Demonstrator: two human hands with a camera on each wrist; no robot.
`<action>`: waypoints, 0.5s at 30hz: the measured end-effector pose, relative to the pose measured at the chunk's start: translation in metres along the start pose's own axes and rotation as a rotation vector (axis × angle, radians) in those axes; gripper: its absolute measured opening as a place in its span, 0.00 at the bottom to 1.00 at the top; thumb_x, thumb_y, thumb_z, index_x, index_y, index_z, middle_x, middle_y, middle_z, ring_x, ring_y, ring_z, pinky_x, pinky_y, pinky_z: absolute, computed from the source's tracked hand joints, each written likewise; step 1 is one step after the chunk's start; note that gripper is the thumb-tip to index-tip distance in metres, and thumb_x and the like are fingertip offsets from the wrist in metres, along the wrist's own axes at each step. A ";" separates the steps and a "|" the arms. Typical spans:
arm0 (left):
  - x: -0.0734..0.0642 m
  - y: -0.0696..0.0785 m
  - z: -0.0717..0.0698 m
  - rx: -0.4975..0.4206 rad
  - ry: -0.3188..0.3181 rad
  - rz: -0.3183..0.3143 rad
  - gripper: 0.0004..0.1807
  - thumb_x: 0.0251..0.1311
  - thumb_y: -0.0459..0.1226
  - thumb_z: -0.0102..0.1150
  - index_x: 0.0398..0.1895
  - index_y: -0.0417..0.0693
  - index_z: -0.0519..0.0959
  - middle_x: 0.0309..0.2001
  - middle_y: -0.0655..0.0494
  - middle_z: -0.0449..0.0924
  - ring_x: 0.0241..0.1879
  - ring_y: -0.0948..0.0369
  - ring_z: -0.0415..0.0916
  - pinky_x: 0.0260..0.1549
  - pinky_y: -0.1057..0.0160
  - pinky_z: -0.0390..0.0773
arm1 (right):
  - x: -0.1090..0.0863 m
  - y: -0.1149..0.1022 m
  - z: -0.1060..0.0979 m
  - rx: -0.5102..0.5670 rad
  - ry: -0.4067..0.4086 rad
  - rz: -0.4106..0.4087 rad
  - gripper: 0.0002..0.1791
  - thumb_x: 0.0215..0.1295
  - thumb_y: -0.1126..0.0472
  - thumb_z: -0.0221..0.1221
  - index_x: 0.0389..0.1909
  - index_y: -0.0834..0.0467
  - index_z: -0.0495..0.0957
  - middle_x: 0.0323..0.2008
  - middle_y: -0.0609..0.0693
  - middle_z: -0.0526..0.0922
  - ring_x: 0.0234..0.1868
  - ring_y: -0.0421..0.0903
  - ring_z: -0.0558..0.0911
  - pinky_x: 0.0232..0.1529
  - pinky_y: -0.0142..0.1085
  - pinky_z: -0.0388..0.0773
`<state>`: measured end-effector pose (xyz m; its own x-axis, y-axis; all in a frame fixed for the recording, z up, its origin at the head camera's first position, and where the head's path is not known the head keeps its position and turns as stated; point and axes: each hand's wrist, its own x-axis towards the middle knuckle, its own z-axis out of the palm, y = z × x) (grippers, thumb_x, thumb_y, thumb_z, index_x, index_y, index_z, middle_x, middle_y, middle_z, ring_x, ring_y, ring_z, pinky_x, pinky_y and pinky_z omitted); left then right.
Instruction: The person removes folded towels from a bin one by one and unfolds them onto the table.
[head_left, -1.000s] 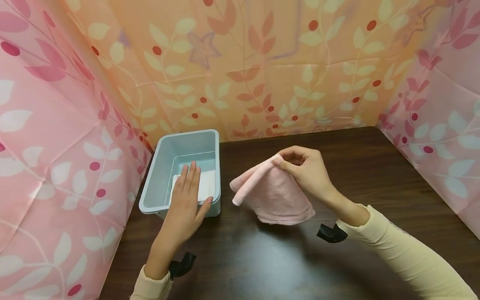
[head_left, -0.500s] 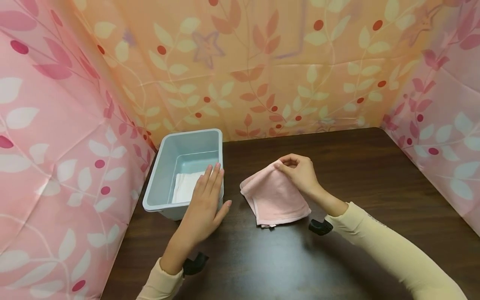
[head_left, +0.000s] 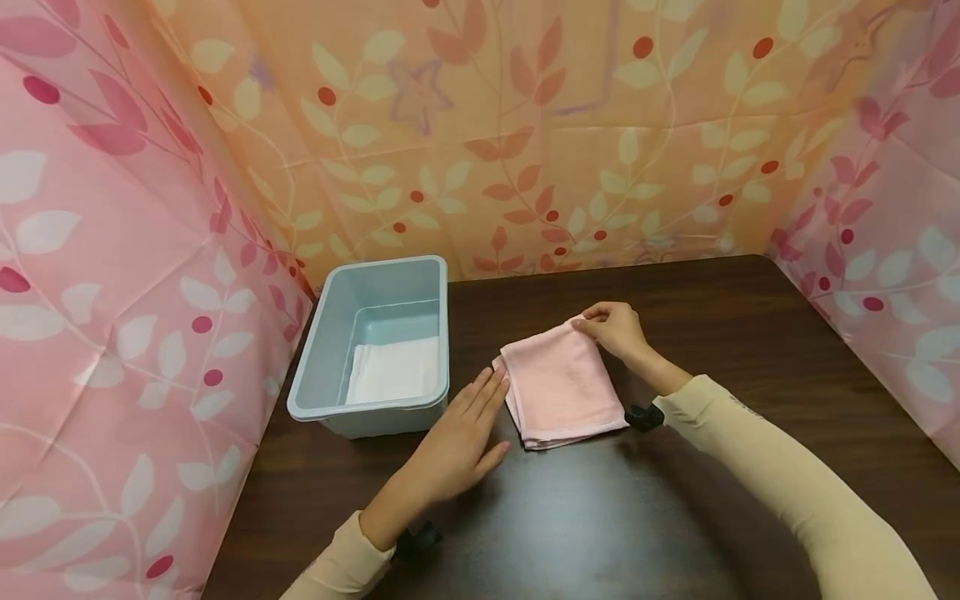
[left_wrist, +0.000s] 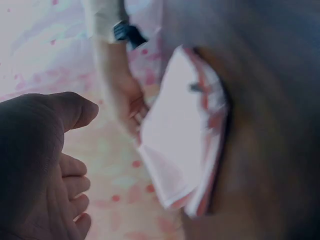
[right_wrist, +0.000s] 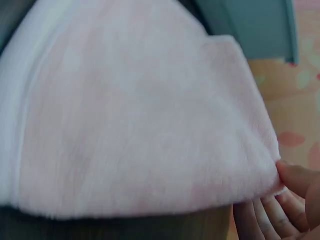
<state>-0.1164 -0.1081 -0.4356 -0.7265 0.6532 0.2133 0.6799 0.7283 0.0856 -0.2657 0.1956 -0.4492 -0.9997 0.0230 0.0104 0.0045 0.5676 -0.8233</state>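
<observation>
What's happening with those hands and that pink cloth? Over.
Right hand pinches far right corner of folded pink cloth. Left hand outstretched by its left edge, contact unclear. Nothing visibly in the way; blue bin sits left of cloth.

Dark brown wood-grain table (head_left: 712,333), light glare toward near side; pale blue tub (head_left: 382,422) stands at left; folded pink cloth (head_left: 562,383) lies right of tub.

Two hands (head_left: 459,448) (head_left: 617,330), two cloths (head_left: 564,385) (head_left: 397,372), one tub (head_left: 386,422)
</observation>
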 end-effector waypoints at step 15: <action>0.001 0.005 0.059 -0.008 -0.269 -0.036 0.45 0.69 0.58 0.50 0.78 0.40 0.50 0.80 0.45 0.47 0.80 0.49 0.44 0.76 0.52 0.57 | 0.015 0.036 0.002 -0.172 -0.003 -0.053 0.16 0.60 0.55 0.69 0.39 0.66 0.84 0.31 0.61 0.89 0.23 0.46 0.86 0.24 0.30 0.79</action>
<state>-0.1195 -0.0918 -0.4920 -0.7495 0.6596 -0.0559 0.6535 0.7507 0.0968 -0.2805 0.2153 -0.4799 -0.9987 -0.0131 0.0489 -0.0441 0.7007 -0.7121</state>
